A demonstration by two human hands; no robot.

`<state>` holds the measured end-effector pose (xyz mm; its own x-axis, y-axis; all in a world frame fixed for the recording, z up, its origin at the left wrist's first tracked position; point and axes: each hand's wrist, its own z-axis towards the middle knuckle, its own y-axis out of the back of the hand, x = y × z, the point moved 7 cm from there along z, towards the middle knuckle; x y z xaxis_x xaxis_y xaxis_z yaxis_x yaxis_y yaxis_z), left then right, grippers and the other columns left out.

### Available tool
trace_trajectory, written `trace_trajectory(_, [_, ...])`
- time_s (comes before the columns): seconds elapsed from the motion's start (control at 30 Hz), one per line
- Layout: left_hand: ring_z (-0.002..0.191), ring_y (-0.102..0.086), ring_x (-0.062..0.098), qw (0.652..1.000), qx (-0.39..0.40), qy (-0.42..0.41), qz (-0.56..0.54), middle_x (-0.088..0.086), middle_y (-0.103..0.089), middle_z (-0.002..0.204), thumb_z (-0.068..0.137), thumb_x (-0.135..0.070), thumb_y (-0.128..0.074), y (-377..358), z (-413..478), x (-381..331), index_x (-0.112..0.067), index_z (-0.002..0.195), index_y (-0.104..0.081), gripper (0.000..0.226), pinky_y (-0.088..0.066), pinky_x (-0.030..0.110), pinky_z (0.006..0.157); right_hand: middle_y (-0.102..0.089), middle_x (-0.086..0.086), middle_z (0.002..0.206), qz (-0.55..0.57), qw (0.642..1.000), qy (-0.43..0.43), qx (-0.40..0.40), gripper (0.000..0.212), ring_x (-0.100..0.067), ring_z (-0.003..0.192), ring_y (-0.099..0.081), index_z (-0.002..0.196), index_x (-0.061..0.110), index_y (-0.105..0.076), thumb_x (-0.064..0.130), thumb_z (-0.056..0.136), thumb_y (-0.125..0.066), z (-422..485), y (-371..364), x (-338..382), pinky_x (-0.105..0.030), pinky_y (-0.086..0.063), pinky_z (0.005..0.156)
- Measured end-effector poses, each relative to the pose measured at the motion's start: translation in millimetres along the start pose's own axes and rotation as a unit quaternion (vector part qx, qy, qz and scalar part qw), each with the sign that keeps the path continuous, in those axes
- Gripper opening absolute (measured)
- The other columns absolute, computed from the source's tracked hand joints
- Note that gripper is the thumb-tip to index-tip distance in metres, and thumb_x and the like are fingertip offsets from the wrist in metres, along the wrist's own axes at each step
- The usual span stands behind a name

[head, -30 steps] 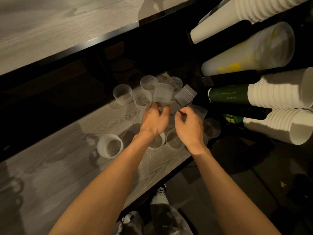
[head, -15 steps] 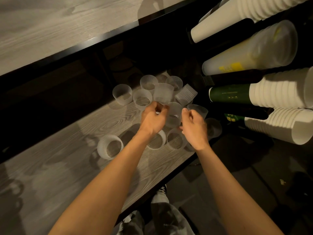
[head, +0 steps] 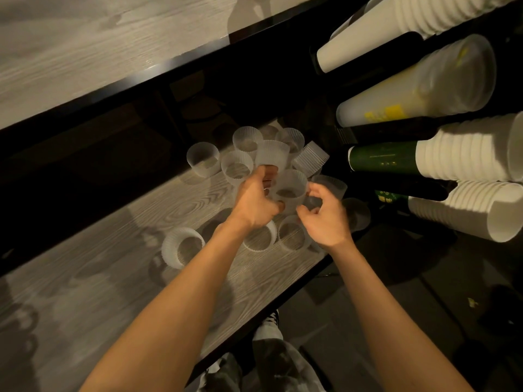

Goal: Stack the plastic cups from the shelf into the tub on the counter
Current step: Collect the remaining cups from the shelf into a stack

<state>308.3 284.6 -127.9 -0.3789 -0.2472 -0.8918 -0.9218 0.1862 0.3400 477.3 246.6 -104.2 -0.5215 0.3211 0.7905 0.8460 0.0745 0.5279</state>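
Observation:
Several clear ribbed plastic cups stand bunched on the grey wood shelf (head: 85,278). Among them are one at the left (head: 203,159), one lying on its side (head: 183,247) and one tipped over at the back (head: 310,158). My left hand (head: 256,200) is closed around one clear cup (head: 291,186), raised slightly above the cluster. My right hand (head: 325,219) is just right of that cup, fingers curled and apart. It sits against another cup (head: 331,184), and I see nothing gripped in it. The tub is not in view.
The counter top (head: 85,52) runs across above the shelf, with a dark gap between them. Long stacks of paper cups lie sideways at the right: white (head: 396,21), a translucent sleeve (head: 424,80), green and white (head: 452,157). Below is dark floor and my shoe (head: 271,318).
My left hand has closed on a cup and lifted it slightly from the cluster. My right hand has pulled a little back from that cup. The other cups have stayed put.

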Motion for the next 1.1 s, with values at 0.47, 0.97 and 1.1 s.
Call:
trace_trajectory(0.47, [0.125,-0.057,0.028,0.976,-0.014,-0.046,0.210,0.007,-0.053,0.140,0.074,-0.018,-0.084,-11.4,-0.1,-0.6,-0.019,0.149,-0.041,0.087,-0.053,0.049,0.100,-0.060,0.005,0.143,-0.058,0.996,-0.031,0.055,0.066,-0.019,0.122,-0.063,0.155,0.023,-0.043,0.014,0.092,-0.058,1.5,-14.0,-4.8,-0.031,-0.048,0.108])
trace_trajectory(0.97, [0.126,-0.051,0.028,0.971,-0.173,-0.029,0.163,0.009,-0.050,0.137,0.093,-0.023,-0.063,24.1,11.4,-21.8,-0.011,0.141,-0.051,0.051,-0.049,0.040,0.103,-0.055,0.005,0.128,-0.020,0.999,-0.006,0.043,0.044,-0.010,0.067,-0.070,0.147,0.015,-0.050,0.009,0.104,-0.048,27.1,-6.0,23.6,-0.012,-0.052,0.060])
trace_trajectory(1.1, [0.128,-0.056,0.031,0.979,-0.145,0.016,0.144,0.014,-0.052,0.146,0.099,-0.018,-0.053,25.8,26.5,-22.4,-0.017,0.155,-0.037,0.059,-0.053,0.037,0.096,-0.061,0.001,0.119,-0.030,0.996,-0.022,0.085,0.061,-0.006,0.055,-0.068,0.159,0.021,-0.034,0.005,0.101,-0.045,47.2,-18.3,41.7,-0.026,-0.059,0.071])
